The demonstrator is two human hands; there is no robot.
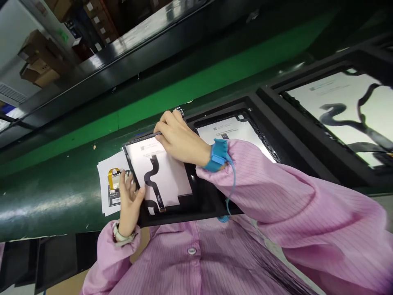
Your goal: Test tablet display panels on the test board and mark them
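A black-framed panel (172,184) with a white back and a wavy black flex cable (152,176) lies tilted at the edge of the green belt (184,88). My right hand (179,139), with a blue wrist strap (217,155), is closed with its fingertips pinched on the panel's top edge. My left hand (129,200) rests against the panel's left side. Its fingers are stretched out over a white sheet (106,192), and its thumb lies on the frame. Both arms are in pink striped sleeves.
The white sheet carries a yellow flex part (113,175) and a label. To the right, black trays hold a second panel (233,127) and a third panel (337,106). Cardboard boxes (38,65) sit on a shelf at upper left, behind a dark rail.
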